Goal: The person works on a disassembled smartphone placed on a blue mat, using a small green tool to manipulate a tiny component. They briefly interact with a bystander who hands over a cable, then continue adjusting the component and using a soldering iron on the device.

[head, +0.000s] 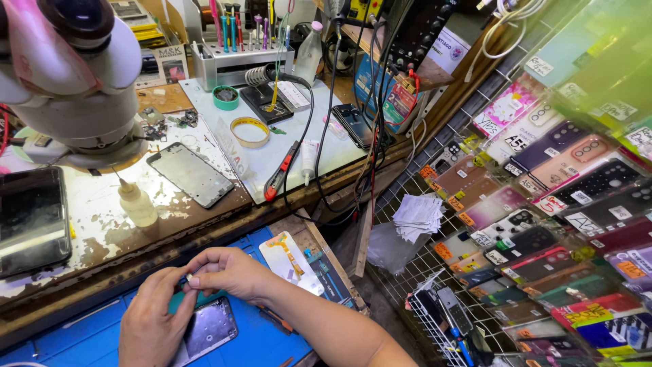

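- A person is working at a cluttered repair bench, seen from above through a head camera.
- The left hand (151, 325) is resting on a phone (209, 329) that is lying face up on a blue mat (81, 336), low in the view.
- The left fingertips are pinching shut on a small blue part (183, 278) just above the phone's top edge; what the part is cannot be told.
- The right hand (227, 272) is meeting the left hand at that same part, its thumb and forefinger closing together there; whether it is actually gripping the part cannot be told.
- The right forearm is stretching off toward the lower right, past the phone.
- A white panel with a flex strip (288, 261) is lying just right of the phone, beyond the right hand.
- Above the phone, on the worn wooden bench (102, 231), a small squeeze bottle (138, 204) is standing upright.
- Farther up from the phone, a bare screen glass (191, 174) is lying flat.
- A dark tablet (32, 221) is sitting up and left of the phone.
- A microscope (71, 75) is looming over the bench, far above the phone.
- A tape roll (250, 132) and a red-handled cutter (281, 170) are lying on a pale mat, up and right of the phone.
- Phone cases (543, 224) in clear packets are hanging on a wire rack, well to the phone's right.
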